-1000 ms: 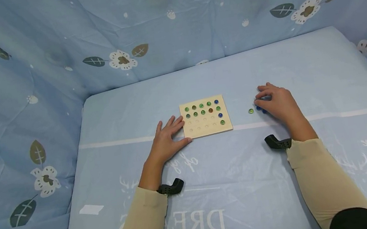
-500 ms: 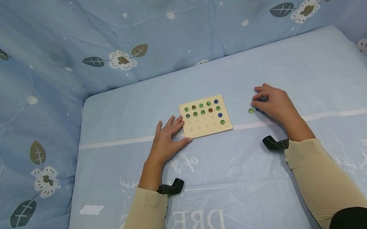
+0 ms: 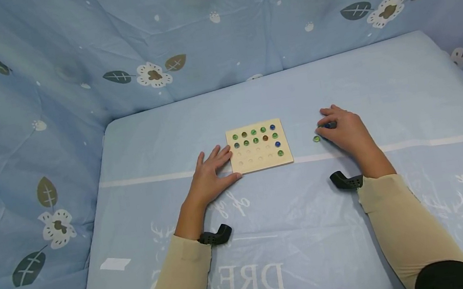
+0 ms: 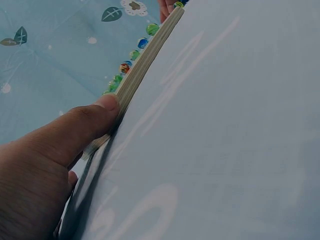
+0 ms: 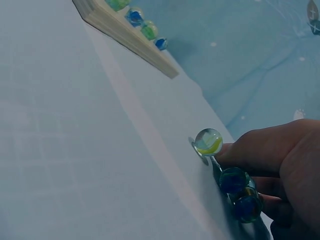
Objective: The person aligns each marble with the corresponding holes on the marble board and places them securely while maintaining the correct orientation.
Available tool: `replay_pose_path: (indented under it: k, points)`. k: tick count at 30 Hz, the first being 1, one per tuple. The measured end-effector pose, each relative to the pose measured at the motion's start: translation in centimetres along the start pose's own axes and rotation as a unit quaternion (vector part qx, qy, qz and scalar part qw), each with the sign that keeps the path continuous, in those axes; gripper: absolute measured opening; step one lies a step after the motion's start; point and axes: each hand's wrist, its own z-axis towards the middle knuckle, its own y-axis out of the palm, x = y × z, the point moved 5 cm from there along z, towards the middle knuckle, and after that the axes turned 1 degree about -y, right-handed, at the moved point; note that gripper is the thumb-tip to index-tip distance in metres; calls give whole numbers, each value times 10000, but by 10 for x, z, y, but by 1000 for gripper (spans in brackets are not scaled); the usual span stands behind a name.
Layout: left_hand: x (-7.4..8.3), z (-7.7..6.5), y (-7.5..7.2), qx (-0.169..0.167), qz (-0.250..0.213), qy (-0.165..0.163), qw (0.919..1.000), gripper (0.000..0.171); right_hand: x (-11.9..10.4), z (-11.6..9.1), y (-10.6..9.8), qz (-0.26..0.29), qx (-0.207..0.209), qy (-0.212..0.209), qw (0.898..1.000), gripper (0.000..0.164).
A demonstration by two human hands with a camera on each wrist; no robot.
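A pale wooden board (image 3: 256,163) with rows of round hollows lies mid-table. Glass marbles (image 3: 254,132) fill its two far rows and the right end of the nearer two. My left hand (image 3: 211,179) rests at the board's left side, fingers spread along the edge, thumb (image 4: 107,102) touching the near corner. To the right, my right hand (image 3: 342,131) has thumb and forefinger closed around a marble at their tips, mostly hidden. A clear marble with a yellow-green swirl (image 5: 209,142) sits beside the thumb. Blue marbles (image 5: 241,195) lie under the curled fingers.
A light blue cloth (image 3: 296,229) with white lettering and a white stripe covers the table. Flower-printed blue curtains (image 3: 207,34) rise behind and at the sides. A white patch (image 3: 115,264) shows at the lower left. Black wrist mounts (image 3: 216,235) stick out from both sleeves.
My right hand has shifted slightly left over the marbles, its thumb and forefinger drawing closer to the green one. The left hand and the board have stayed in place.
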Motion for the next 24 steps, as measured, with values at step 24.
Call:
replay_pose_path:
  k: [24]
  points:
    - [-3,1,1,114,-1,93,9999,74,-30,-2,13,167,431,-312,9984,31]
